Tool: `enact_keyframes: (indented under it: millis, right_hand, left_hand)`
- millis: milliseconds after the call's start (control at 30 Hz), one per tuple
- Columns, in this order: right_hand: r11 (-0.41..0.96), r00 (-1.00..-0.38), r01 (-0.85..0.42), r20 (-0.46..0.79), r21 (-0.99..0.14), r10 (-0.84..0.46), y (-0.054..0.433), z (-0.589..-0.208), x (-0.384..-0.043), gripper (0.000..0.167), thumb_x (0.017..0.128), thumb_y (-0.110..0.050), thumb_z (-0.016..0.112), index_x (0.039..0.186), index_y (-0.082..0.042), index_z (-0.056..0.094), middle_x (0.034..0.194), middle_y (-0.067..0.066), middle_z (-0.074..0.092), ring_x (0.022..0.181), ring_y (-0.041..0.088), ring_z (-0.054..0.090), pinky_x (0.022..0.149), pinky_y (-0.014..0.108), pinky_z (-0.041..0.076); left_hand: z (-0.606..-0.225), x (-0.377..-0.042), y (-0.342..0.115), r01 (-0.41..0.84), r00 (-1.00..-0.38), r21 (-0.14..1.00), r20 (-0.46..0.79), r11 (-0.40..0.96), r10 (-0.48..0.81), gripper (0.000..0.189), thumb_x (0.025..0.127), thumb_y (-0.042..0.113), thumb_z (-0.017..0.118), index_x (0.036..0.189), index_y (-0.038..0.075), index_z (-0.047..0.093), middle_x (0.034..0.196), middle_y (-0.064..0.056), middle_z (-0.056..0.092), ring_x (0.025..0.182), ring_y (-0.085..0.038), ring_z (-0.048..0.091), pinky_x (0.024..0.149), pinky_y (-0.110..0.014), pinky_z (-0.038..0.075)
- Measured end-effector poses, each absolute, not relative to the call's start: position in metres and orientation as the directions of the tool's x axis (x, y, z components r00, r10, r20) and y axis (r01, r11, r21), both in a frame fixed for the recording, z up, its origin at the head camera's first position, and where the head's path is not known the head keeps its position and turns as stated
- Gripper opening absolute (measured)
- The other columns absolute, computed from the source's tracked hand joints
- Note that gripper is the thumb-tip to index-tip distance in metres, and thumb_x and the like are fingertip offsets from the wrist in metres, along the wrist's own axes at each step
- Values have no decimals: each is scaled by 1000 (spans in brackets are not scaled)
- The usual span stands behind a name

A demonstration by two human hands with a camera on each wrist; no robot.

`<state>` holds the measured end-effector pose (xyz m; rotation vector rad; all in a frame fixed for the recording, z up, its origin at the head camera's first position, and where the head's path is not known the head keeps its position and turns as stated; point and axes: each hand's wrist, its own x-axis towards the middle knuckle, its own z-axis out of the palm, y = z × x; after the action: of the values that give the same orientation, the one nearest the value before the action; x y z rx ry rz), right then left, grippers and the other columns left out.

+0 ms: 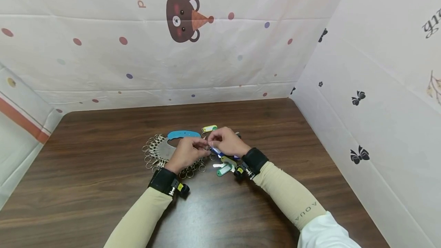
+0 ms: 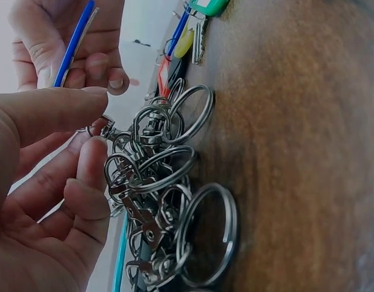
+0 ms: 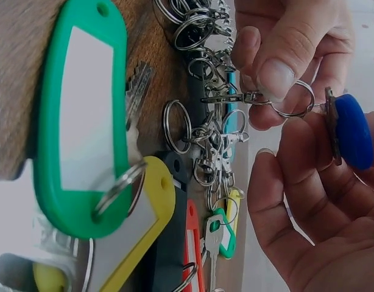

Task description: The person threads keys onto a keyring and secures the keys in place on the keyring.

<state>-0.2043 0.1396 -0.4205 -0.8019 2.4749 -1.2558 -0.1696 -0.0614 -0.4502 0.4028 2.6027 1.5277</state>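
Observation:
My left hand (image 1: 187, 152) pinches a split key ring (image 3: 312, 97) near where it joins a metal snap clip (image 3: 232, 98). My right hand (image 1: 229, 142) holds a blue key tag (image 3: 355, 131) and a key (image 3: 332, 125) seen edge-on, close beside that ring. Whether the key is threaded on the ring I cannot tell; fingers cover part of it. Under and left of my left hand lies a metal key-holder plate (image 1: 164, 150) with a blue handle (image 1: 184, 134), its edge lined with several clips and rings (image 2: 205, 234).
Below my right hand lie loose keys (image 3: 138, 91) with a green tag (image 3: 83, 121), a yellow tag (image 3: 156, 188) and a red tag (image 3: 192, 243). Another yellow tag (image 1: 209, 128) lies behind the hands. Patterned cloth walls (image 1: 144, 60) stand around the wooden table (image 1: 86, 186).

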Motion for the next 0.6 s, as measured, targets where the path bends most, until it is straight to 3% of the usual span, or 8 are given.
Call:
enact_keyframes:
  millis: [367,600]
  right_hand:
    - [476,-807,-372,24,-797,-590,140,-420,-205,14,100,-4,64,95,-8,76,87,6,71,75,11,60,72,25,49]
    - [472,-812,-364,25,-803,-583,140,-420,-205,13,100,-3,65,95,-4,76,91,9,74,77,11,61,74,25,50]
  left_hand:
    - [-450,-170,-61,153,-964,870,28,468,263,25,87,13,84,111,7,81,97,-6,79,84,-12,71,73,-27,58]
    - [-449,-170,-61,170,-964,859,43,482,262,32,88,15,83,119,12,78,96,-5,77,82,-13,67,72,-28,54]
